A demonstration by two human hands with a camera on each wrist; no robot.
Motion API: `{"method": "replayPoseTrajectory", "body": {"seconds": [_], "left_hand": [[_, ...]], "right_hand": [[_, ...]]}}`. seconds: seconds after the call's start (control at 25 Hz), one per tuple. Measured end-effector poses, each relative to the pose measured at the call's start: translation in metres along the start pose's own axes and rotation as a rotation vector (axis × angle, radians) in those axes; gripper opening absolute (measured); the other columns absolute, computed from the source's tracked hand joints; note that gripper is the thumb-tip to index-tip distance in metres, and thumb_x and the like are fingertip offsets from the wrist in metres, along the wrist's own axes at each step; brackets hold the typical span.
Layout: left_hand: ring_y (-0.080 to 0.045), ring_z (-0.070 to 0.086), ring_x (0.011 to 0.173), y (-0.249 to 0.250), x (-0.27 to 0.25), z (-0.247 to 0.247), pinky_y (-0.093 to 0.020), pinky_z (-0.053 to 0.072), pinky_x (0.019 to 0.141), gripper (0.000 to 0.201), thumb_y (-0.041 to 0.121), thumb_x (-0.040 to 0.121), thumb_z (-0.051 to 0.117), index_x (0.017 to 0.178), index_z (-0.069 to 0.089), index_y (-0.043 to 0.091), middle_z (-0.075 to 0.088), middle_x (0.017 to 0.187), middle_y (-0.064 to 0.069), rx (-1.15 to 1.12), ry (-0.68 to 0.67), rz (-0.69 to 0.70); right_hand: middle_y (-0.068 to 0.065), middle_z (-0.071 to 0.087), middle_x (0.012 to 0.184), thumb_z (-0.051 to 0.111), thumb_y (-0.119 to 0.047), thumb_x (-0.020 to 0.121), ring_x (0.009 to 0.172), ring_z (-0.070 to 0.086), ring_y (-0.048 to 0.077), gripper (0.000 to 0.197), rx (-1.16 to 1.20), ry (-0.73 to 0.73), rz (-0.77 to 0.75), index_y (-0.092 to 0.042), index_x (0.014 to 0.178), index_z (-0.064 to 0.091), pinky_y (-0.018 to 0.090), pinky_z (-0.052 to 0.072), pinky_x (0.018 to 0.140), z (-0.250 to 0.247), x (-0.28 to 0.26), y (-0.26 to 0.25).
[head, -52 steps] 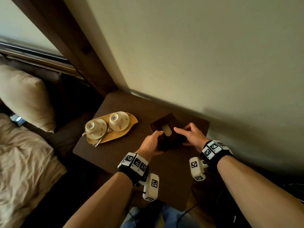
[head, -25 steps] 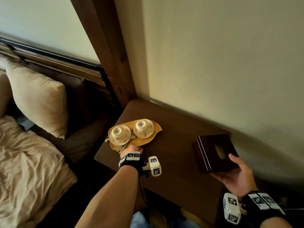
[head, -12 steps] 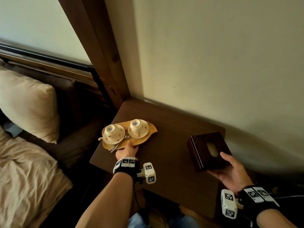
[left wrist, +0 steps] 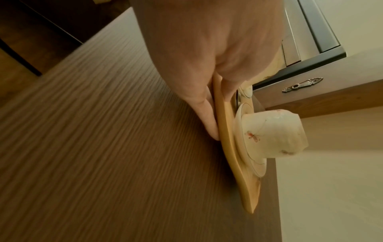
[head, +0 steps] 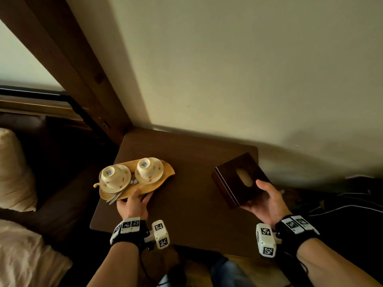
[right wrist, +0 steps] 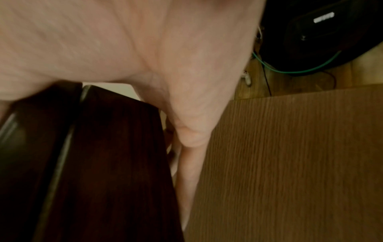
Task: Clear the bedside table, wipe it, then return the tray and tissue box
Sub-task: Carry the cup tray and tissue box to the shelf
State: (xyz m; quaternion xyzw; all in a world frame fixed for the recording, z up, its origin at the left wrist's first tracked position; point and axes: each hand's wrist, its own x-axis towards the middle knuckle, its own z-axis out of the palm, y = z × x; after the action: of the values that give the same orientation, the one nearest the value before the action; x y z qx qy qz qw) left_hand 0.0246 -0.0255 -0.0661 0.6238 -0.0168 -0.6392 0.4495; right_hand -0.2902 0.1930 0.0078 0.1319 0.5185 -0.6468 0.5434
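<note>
Beside the bed (head: pixel 31 255), dark bedside table (head: pixel 186 214), left hand (head: pixel 132 206) pinching tray (head: pixel 149 187), right hand (head: pixel 267 204) gripping tissue box (head: pixel 232 179)

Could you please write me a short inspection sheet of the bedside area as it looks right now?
Surface: dark wood bedside table, bare in the middle.
Job's things: wooden tray with two upturned cups on saucers; tissue box held tilted above the table's right edge.
Clutter: spoons on the tray.
Hands: left hand pinches the tray's near rim; right hand holds the box from beneath.
Cables: green cable on the floor.
Surroundings: wall, bed, pillow.
</note>
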Motion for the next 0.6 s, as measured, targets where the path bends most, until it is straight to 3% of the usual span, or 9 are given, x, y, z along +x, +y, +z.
{"method": "replayPoseTrajectory", "body": {"seconds": [0.08, 0.2, 0.36, 0.44, 0.52, 0.6], "left_hand": [[-0.046, 0.057, 0.134, 0.005, 0.003, -0.003, -0.069, 0.054, 0.1, 0.045, -0.008, 0.101, 0.056, 0.134, 0.046, 0.02, 0.049, 0.153, -0.021, -0.014, -0.034, 0.012], [-0.043, 0.061, 0.13, 0.012, 0.007, -0.01, -0.068, 0.057, 0.095, 0.059, -0.014, 0.101, 0.049, 0.146, 0.038, 0.023, 0.051, 0.148, -0.023, 0.028, -0.128, 0.041], [-0.04, 0.068, 0.118, 0.021, 0.007, -0.018, -0.062, 0.063, 0.077, 0.051, -0.014, 0.101, 0.048, 0.119, 0.053, 0.034, 0.058, 0.141, -0.024, 0.111, -0.256, 0.062], [-0.041, 0.069, 0.121, 0.028, 0.006, -0.019, -0.062, 0.063, 0.078, 0.047, -0.01, 0.102, 0.052, 0.116, 0.056, 0.034, 0.06, 0.142, -0.022, 0.18, -0.316, 0.045], [-0.041, 0.068, 0.123, 0.036, 0.002, -0.019, -0.062, 0.064, 0.079, 0.044, -0.007, 0.102, 0.055, 0.128, 0.057, 0.027, 0.062, 0.143, -0.019, 0.237, -0.4, 0.028], [-0.041, 0.068, 0.123, 0.043, -0.007, -0.016, -0.061, 0.064, 0.079, 0.051, -0.007, 0.101, 0.057, 0.144, 0.054, 0.02, 0.068, 0.137, -0.012, 0.285, -0.48, 0.034]], "right_hand": [[0.025, 0.072, 0.135, 0.067, -0.023, 0.087, 0.114, 0.074, 0.046, 0.056, 0.037, -0.06, -0.002, -0.011, 0.141, 0.06, 0.062, 0.065, 0.078, 0.003, -0.004, 0.004], [0.024, 0.075, 0.129, 0.057, -0.022, 0.09, 0.108, 0.077, 0.045, 0.05, 0.068, -0.071, -0.018, -0.012, 0.139, 0.061, 0.06, 0.066, 0.074, 0.004, -0.011, 0.011], [0.026, 0.072, 0.133, 0.055, -0.024, 0.092, 0.112, 0.075, 0.045, 0.053, 0.083, -0.042, -0.067, -0.012, 0.144, 0.058, 0.06, 0.065, 0.076, -0.001, -0.021, 0.024], [0.027, 0.071, 0.135, 0.066, -0.025, 0.088, 0.114, 0.074, 0.046, 0.058, 0.083, -0.026, -0.106, -0.012, 0.144, 0.058, 0.061, 0.065, 0.079, -0.004, -0.03, 0.029], [0.027, 0.07, 0.136, 0.092, -0.029, 0.069, 0.115, 0.073, 0.046, 0.083, 0.076, 0.0, -0.146, -0.011, 0.143, 0.06, 0.061, 0.065, 0.081, -0.01, -0.041, 0.035], [0.028, 0.069, 0.138, 0.102, -0.033, 0.054, 0.116, 0.072, 0.047, 0.1, 0.09, 0.031, -0.17, -0.011, 0.142, 0.061, 0.062, 0.064, 0.084, -0.015, -0.054, 0.039]]}}
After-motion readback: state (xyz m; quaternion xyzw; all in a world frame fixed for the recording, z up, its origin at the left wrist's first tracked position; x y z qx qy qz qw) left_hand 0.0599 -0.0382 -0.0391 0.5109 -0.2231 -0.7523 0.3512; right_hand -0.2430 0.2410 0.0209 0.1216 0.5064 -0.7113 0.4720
